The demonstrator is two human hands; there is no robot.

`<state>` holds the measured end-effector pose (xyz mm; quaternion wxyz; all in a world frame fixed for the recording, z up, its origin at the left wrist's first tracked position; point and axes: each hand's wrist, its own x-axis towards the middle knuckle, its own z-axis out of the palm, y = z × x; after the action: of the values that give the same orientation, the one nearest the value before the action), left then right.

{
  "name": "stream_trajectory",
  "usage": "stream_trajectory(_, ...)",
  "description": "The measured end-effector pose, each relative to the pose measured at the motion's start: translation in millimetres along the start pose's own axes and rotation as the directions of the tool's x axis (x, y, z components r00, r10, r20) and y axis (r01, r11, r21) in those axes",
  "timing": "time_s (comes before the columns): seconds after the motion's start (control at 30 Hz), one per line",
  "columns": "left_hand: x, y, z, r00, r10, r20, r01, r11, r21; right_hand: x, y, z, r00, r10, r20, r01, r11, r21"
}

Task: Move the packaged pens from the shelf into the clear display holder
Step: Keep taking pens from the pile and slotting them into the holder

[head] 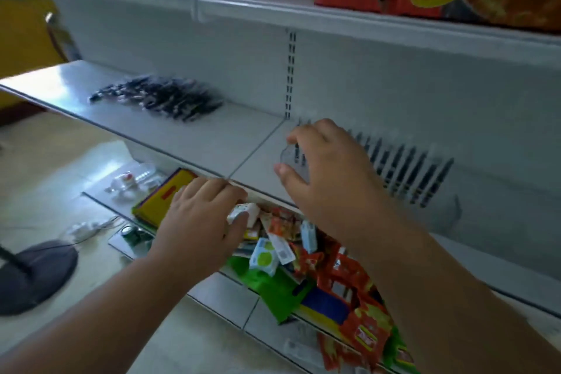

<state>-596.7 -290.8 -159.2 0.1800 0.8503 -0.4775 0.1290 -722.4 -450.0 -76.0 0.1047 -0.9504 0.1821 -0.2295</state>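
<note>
The packaged pens (158, 97) lie in a blurred dark heap on the shelf (188, 133), well to the left, so much of the job looks left to do. The clear display holder (425, 179) on the right already carries a row of pens. The right hand (328, 167) pinches its left end between thumb and curled fingers (306, 133); the left hand (203, 215) rests flat-fingered on the shelf's front edge, holding nothing, well short of the heap.
</note>
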Motion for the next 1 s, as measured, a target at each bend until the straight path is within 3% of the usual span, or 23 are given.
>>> stream_trajectory(0.27,-41,-129,-31,0.988,-0.150,-0.033,0.151,0.988,0.039,56,-126,60,0.994,-0.046,0.096,0.055,0.994,-0.092)
stream_trajectory(0.53,-43,-267,-75,0.989,-0.142,0.042,0.138,0.986,0.094,114,-244,128,0.998,0.037,0.042,-0.037,0.999,-0.017)
stream_trajectory(1.0,77,-364,-49,0.989,-0.122,0.081,0.120,0.992,0.032,257,-244,185,0.994,0.103,0.022,-0.102,0.993,-0.052)
